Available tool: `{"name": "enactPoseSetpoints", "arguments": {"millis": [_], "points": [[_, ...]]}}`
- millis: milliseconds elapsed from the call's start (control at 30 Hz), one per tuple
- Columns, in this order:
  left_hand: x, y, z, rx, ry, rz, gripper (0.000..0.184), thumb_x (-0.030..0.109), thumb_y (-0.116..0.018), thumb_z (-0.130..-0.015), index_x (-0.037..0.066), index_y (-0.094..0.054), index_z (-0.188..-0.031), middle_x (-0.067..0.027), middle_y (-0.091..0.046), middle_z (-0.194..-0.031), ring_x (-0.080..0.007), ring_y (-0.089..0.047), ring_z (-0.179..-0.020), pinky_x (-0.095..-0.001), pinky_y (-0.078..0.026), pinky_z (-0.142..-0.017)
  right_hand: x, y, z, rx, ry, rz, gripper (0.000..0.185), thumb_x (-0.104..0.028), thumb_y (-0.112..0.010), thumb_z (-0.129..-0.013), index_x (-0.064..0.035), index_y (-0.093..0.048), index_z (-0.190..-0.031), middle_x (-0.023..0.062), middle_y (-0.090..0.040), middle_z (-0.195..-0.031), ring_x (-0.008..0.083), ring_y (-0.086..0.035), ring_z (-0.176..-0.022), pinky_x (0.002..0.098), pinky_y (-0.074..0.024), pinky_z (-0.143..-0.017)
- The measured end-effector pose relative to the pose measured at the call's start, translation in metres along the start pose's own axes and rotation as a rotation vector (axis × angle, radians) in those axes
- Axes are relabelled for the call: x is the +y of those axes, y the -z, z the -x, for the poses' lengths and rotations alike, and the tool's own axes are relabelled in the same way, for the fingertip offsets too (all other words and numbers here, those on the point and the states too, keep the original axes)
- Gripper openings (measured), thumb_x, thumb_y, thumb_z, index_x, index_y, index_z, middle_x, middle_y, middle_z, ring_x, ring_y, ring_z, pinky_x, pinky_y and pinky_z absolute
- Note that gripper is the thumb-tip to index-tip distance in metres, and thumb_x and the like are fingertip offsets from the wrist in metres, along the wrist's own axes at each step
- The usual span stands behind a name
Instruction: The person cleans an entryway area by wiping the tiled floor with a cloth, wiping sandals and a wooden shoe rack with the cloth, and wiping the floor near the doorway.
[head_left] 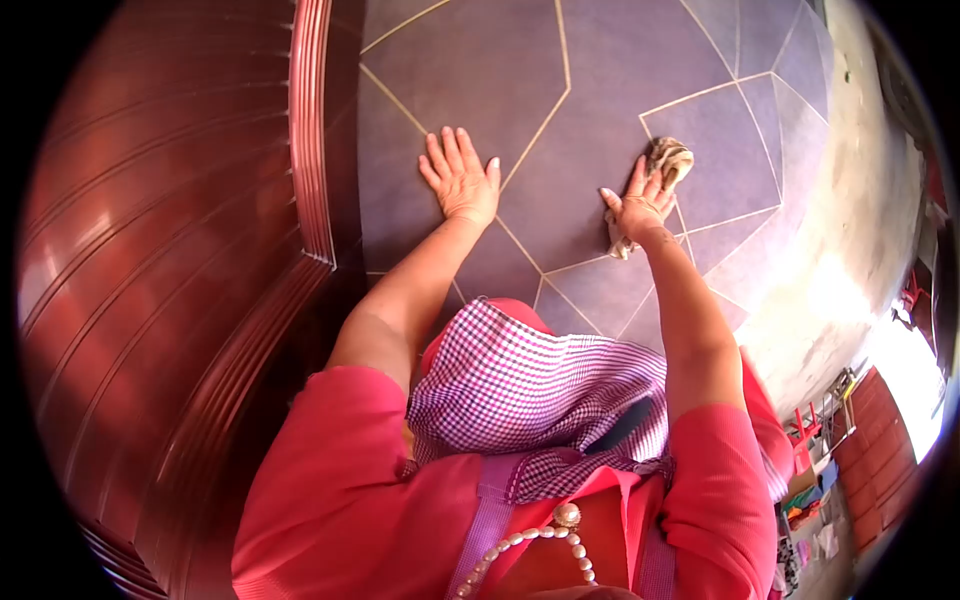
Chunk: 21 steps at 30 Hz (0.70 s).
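Observation:
My left hand [461, 180] lies flat with its fingers stretched out on a purple-grey surface [470, 70] patterned with pale angular lines. Nothing is in it. To the right, my right hand [643, 205] presses a crumpled, light brown rag [670, 160] against the same surface. The rag bunches beyond my fingertips, and another part of it shows beside the palm; the piece beneath the hand is hidden. My right thumb points away from the cloth.
A glossy dark red panel [160, 200] with a ridged frame [311, 130] runs along the left. My checked apron [530, 380] hangs in front of me. Bare concrete [850, 230] borders the right side. A red chair [803, 440] and mixed items are at lower right.

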<state>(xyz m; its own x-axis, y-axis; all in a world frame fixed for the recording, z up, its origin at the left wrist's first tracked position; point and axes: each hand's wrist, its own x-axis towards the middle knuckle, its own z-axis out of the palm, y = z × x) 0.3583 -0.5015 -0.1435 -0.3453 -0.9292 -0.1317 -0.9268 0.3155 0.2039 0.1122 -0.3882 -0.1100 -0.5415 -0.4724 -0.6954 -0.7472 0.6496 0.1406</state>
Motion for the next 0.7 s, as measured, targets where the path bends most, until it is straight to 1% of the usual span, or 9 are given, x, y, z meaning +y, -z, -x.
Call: {"name": "enactPoseSetpoints", "arguments": {"millis": [233,300,333,400,433,500,567,633,700], "points": [[-0.004,0.032,-0.01,-0.412,-0.004,0.014,0.092,0.05,-0.053,-0.087,-0.002,-0.006,-0.146,-0.0226,0.001,-0.153,-0.0439,0.005,-0.14,-0.0577,-0.001,-0.11,0.012,0.005,0.007,-0.006,0.16,-0.045,0.103,-0.071,-0.046,-0.08,-0.0147,0.006,-0.149,0.0236,0.001,-0.153,0.0427,0.004,-0.141,0.0593,0.0006,-0.11],[-0.004,0.062,-0.014,-0.601,-0.051,-0.058,0.092,0.049,-0.053,-0.087,0.002,-0.002,-0.147,-0.0207,0.004,-0.153,-0.0424,0.007,-0.14,-0.0551,-0.001,-0.112,0.041,-0.029,0.007,0.358,0.578,-0.023,0.102,-0.061,-0.061,-0.072,-0.0073,-0.017,-0.146,0.0284,-0.018,-0.145,0.0465,-0.009,-0.138,0.065,-0.0106,-0.106],[-0.007,0.07,-0.019,-0.693,-0.069,-0.093,0.092,0.048,-0.053,-0.088,0.004,0.0,-0.148,-0.0197,0.006,-0.154,-0.0416,0.009,-0.14,-0.0538,-0.002,-0.112,0.029,0.009,0.025,0.123,0.856,0.162,0.093,-0.05,-0.069,-0.069,-0.0061,-0.029,-0.141,0.0264,-0.027,-0.141,0.0468,-0.021,-0.133,0.0603,-0.0204,-0.105],[-0.015,0.074,-0.019,-0.657,-0.053,0.012,0.085,0.044,-0.053,-0.089,0.008,-0.005,-0.149,-0.0181,0.004,-0.154,-0.0382,0.007,-0.142,-0.0515,-0.005,-0.113,-0.002,0.009,0.034,-0.099,1.522,0.391,0.068,-0.032,-0.066,-0.078,-0.0105,-0.039,-0.137,0.0139,-0.034,-0.143,0.0331,-0.033,-0.131,0.0451,-0.0311,-0.105],[-0.017,0.074,-0.019,-0.633,-0.045,0.065,0.081,0.042,-0.053,-0.09,0.01,-0.007,-0.149,-0.0174,0.003,-0.154,-0.0365,0.007,-0.142,-0.0504,-0.006,-0.114,-0.011,-0.011,0.034,-0.231,1.428,0.216,0.051,-0.026,-0.057,-0.084,-0.0146,-0.045,-0.133,0.0095,-0.039,-0.141,0.0279,-0.036,-0.131,0.0425,-0.0318,-0.106],[-0.021,0.069,-0.011,-0.341,0.093,0.258,0.061,0.035,-0.052,-0.092,0.011,-0.028,-0.142,-0.0166,-0.02,-0.149,-0.0357,-0.016,-0.138,-0.0479,-0.019,-0.111,-0.036,-0.016,-0.002,-0.039,2.187,0.342,0.036,-0.022,-0.051,-0.086,-0.015,-0.058,-0.12,0.0077,-0.048,-0.133,0.0251,-0.041,-0.127,0.0388,-0.0356,-0.104],[-0.032,0.06,-0.006,-0.049,0.233,0.396,0.052,0.033,-0.051,-0.092,0.008,-0.037,-0.136,-0.0181,-0.032,-0.142,-0.0364,-0.027,-0.133,-0.0481,-0.024,-0.108,-0.098,0.017,0.001,-0.583,1.848,0.383,0.031,-0.022,-0.051,-0.085,-0.0153,-0.062,-0.112,0.0077,-0.052,-0.126,0.0229,-0.048,-0.118,0.0394,-0.0407,-0.097],[-0.039,0.054,0.001,0.19,0.383,0.296,0.046,0.033,-0.048,-0.093,0.008,-0.041,-0.132,-0.018,-0.039,-0.136,-0.0364,-0.033,-0.127,-0.0484,-0.027,-0.105,-0.141,0.001,-0.024,0.1,2.267,0.218,0.033,-0.021,-0.054,-0.079,-0.0127,-0.062,-0.11,0.0047,-0.06,-0.11,0.0256,-0.047,-0.118,0.0391,-0.0424,-0.091],[-0.045,0.049,-0.003,0.371,0.617,0.266,0.046,0.033,-0.047,-0.093,0.009,-0.041,-0.132,-0.0174,-0.038,-0.136,-0.0363,-0.033,-0.127,-0.049,-0.027,-0.104,-0.203,0.016,-0.025,0.446,2.367,0.226,0.024,-0.021,-0.054,-0.081,-0.0128,-0.067,-0.1,0.0116,-0.058,-0.11,0.0213,-0.055,-0.1,0.0338,-0.0463,-0.081]]}}
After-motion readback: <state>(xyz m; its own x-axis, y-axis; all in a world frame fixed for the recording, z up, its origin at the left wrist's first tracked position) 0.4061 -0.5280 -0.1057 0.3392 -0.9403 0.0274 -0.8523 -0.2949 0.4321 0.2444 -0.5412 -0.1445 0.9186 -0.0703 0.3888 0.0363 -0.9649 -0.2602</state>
